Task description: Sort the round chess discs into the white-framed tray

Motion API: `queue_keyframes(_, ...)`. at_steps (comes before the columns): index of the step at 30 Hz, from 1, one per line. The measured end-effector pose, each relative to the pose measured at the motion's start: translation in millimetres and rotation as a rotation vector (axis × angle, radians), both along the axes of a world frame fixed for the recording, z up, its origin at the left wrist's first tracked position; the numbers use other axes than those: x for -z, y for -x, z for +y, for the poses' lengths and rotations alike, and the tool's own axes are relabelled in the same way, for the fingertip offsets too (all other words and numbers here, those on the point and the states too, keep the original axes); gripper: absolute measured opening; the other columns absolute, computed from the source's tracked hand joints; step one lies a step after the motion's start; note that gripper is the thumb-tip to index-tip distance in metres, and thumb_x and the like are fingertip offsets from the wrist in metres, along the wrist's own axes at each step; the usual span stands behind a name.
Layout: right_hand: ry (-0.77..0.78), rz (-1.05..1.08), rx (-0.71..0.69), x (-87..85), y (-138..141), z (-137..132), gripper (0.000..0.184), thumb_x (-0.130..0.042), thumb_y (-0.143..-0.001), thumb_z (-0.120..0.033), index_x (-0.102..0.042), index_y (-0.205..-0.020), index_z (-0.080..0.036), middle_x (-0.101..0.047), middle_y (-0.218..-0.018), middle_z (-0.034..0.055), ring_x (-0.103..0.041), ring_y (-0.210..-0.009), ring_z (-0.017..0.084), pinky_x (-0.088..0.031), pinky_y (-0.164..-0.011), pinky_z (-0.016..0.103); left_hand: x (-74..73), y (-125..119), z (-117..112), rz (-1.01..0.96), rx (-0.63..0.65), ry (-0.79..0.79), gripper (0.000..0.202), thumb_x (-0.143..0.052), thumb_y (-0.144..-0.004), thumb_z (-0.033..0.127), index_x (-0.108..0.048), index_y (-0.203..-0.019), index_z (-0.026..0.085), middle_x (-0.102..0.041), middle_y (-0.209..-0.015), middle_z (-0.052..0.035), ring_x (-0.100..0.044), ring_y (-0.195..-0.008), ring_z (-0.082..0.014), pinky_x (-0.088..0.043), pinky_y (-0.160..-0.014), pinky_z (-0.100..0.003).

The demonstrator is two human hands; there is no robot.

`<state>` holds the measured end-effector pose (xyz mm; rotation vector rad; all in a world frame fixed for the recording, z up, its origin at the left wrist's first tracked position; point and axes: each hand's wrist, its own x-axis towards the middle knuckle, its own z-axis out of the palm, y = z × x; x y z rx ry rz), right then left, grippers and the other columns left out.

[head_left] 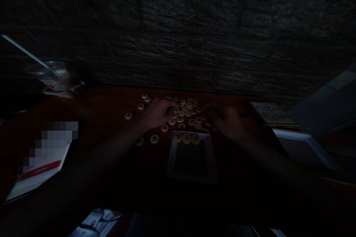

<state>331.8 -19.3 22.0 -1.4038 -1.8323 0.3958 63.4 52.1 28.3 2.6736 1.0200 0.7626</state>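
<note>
From the head camera the scene was dim, and both hands hung low over a loose spread of round Chinese chess pieces on a dark reddish wooden counter. The left hand was curled at the left side of the spread, its fingers bent down close to the discs, while the right hand arched loosely at the right side, mostly lost in shadow. Both looked narrow rather than wide, but whether either held a piece could not be told. Their low, curved poses suggested they were placed to work among the pieces. Just nearer the person sat a shallow white-rimmed box, with three pieces lined up at its far end; that neat row, unlike the scattered spread, looked deliberately set. The rest of the box was too dark to read. A few stray pieces lay apart to the left. At far left stood a clear plastic cup with a straw, before a stone wall. A leaflet with a red stripe lay near left, partly pixelated, and a printed flat box and a white tray sat at right.
</note>
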Motion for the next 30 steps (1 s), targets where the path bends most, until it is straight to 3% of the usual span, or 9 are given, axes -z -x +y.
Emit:
queue_keyframes(7,0.039,0.087,0.066,-2.3,-1.8,0.3,0.028,-0.052,-0.094,-0.028,-0.076,-0.103,-0.017,-0.08,-0.104,0.0105,-0.075,-0.08,0.021,-0.056,-0.067,0.031,-4.3,0.1,-2.5,-0.015,-0.073,0.057,0.033,-0.052,-0.097,0.02,-0.08,-0.115,0.025,-0.081,-0.113,-0.0059,-0.077,-0.101,-0.0229,-0.059,-0.092,-0.039)
queue_keyframes(11,0.04,0.084,0.071,-2.3,-1.2,0.3,0.027,-0.053,-0.093,-0.028,-0.076,-0.101,-0.018,-0.08,-0.101,0.0101,-0.076,-0.083,0.023,-0.057,-0.068,0.032,-4.0,0.9,-1.4,-0.015,-0.087,0.074,0.035,-0.053,-0.094,0.015,-0.079,-0.117,0.024,-0.081,-0.115,-0.0055,-0.077,-0.104,-0.0237,-0.059,-0.093,-0.039)
queue_keyframes(18,0.065,0.082,0.072,-4.4,1.6,-2.1,0.03,-0.051,-0.095,-0.029,-0.077,-0.106,-0.018,-0.08,-0.092,0.0089,-0.074,-0.071,0.021,-0.056,-0.063,0.031,-2.1,2.7,0.4,0.002,-0.09,0.093,0.034,-0.053,-0.095,0.019,-0.078,-0.118,0.023,-0.08,-0.119,-0.007,-0.076,-0.109,-0.0251,-0.058,-0.096,-0.041)
queue_keyframes(23,0.052,0.061,0.078,-3.8,1.6,-1.2,0.03,-0.051,-0.094,-0.029,-0.077,-0.103,-0.018,-0.081,-0.101,0.0095,-0.076,-0.082,0.023,-0.057,-0.07,0.034,-2.8,2.5,-1.5,-0.002,-0.072,0.099,0.034,-0.053,-0.094,0.021,-0.079,-0.117,0.023,-0.08,-0.117,-0.0082,-0.077,-0.104,-0.0247,-0.059,-0.092,-0.041)
queue_keyframes(30,0.019,0.044,0.063,-5.6,1.7,-1.2,0.03,-0.051,-0.094,-0.03,-0.078,-0.1,-0.018,-0.081,-0.099,0.0083,-0.075,-0.078,0.021,-0.056,-0.069,0.032,-2.7,3.0,-1.8,-0.018,-0.035,0.11,0.036,-0.052,-0.093,0.019,-0.079,-0.116,0.025,-0.082,-0.106,-0.0056,-0.077,-0.097,-0.0217,-0.059,-0.084,-0.036)
